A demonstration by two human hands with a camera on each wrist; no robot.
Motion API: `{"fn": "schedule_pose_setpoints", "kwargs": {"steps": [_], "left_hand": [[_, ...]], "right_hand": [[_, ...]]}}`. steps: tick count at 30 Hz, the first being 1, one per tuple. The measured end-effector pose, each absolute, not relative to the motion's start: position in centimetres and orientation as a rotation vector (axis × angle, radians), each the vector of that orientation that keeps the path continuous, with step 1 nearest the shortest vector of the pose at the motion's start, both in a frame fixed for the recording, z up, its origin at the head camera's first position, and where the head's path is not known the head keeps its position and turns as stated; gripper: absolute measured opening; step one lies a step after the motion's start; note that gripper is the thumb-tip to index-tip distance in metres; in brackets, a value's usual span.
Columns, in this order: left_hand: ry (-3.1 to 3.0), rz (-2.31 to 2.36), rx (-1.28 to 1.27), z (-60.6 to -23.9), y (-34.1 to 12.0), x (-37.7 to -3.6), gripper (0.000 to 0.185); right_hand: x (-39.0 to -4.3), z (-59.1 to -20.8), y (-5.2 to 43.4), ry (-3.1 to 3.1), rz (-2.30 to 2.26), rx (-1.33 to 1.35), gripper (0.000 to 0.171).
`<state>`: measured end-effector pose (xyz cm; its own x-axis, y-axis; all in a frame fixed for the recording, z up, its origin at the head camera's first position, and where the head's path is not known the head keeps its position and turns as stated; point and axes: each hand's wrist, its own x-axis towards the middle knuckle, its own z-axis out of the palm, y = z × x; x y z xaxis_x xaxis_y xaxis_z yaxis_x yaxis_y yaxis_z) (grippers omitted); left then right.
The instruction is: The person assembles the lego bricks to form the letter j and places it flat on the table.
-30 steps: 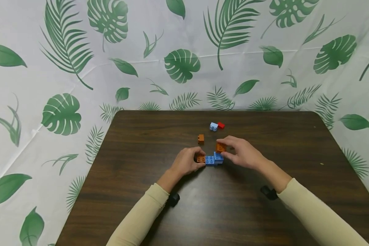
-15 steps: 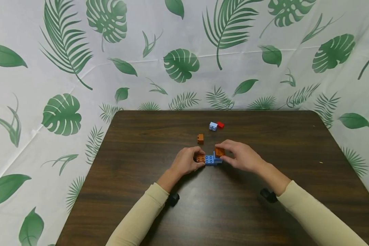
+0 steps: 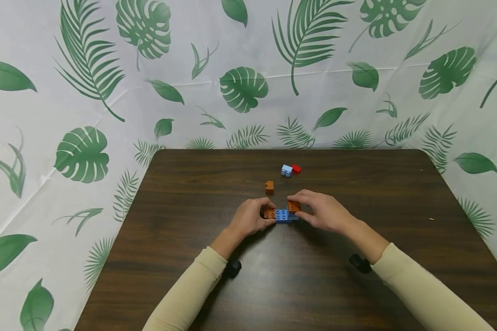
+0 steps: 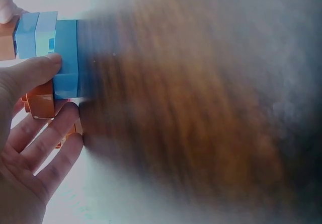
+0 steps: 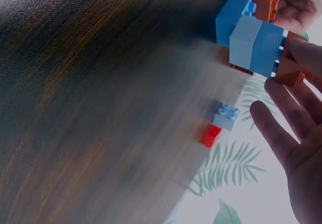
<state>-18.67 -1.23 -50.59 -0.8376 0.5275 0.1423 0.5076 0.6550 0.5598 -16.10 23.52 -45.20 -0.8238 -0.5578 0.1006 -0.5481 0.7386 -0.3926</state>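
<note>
dark wood-grain table point(image 3: 182, 193); white leaf-patterned backdrop point(image 3: 207, 92); hanging behind it

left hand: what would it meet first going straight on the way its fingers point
Past the orange brick the left hand grips, probably the stacked blue bricks, though depth is unclear.

You wear cream sleeves point(image 3: 186, 289); your tabletop point(image 3: 281, 276) is dark brown, wood-grained; your toy bricks point(image 3: 281, 215) orange, blue, pale blue and red; the backdrop point(image 3: 248, 46) white with green leaves point(image 3: 243, 89).
</note>
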Motion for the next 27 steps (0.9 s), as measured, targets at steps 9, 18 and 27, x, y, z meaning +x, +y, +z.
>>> {"fn": "schedule_pose_setpoints", "kwargs": {"steps": [9, 18, 27], "left_hand": [[2.825, 0.942, 0.884, -50.54, -1.24, -18.56, 0.029], [2.823, 0.942, 0.891, -50.55, -1.21, -18.53, 0.03], [2.817, 0.949, 0.887, -50.41, -1.16, -18.51, 0.03]], "right_hand": [[-15.96, -44.99, 23.64, 2.909, -0.648, -0.944, 0.048], [-15.87, -44.93, 23.65, 2.92, -0.628, -0.969, 0.047], [-15.85, -44.76, 23.66, 2.941, -0.597, -0.99, 0.046]]}}
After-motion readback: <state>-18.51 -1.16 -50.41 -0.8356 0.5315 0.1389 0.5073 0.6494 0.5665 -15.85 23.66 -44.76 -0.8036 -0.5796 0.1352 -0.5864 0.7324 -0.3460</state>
